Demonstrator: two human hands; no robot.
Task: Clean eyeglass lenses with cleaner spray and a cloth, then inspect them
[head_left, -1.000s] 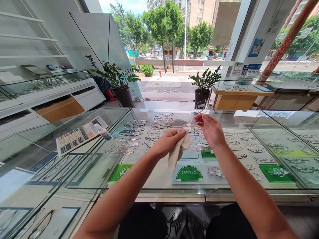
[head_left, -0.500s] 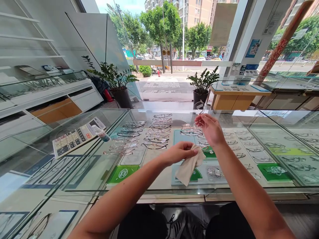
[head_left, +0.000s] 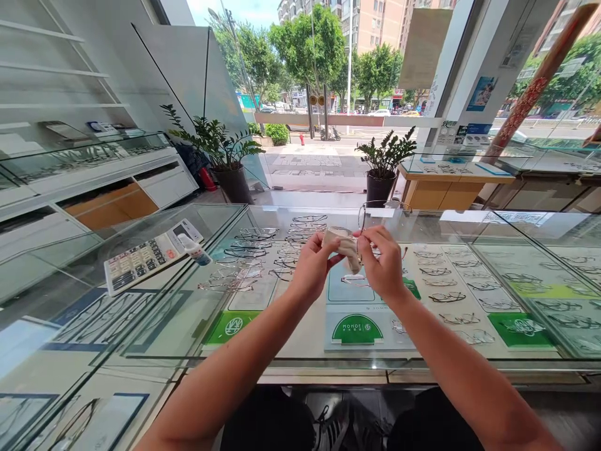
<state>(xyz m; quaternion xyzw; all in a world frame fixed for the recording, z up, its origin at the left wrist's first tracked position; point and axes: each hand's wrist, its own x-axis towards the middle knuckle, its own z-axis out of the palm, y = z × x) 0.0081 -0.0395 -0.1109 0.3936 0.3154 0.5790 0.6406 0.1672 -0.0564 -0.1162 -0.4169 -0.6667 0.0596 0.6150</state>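
My left hand (head_left: 313,262) is closed on a beige cleaning cloth (head_left: 345,244), which is bunched between its thumb and fingers. My right hand (head_left: 382,262) pinches a pair of thin-rimmed eyeglasses (head_left: 361,216), one rim standing up above the fingers. Cloth and glasses meet between my two hands, above the glass counter. The fingers hide much of the frame, and I cannot tell which part of it the cloth touches.
Rows of eyeglasses (head_left: 251,243) lie on the left half of the glass counter (head_left: 291,358). A calculator (head_left: 141,262) and a small white bottle (head_left: 195,250) rest further left. More frames (head_left: 439,272) sit to the right. Potted plants (head_left: 381,166) stand beyond.
My left hand has risen with the cloth, which hung loose before and is now bunched. My right hand has moved slightly down and left with the glasses, bringing both hands together.
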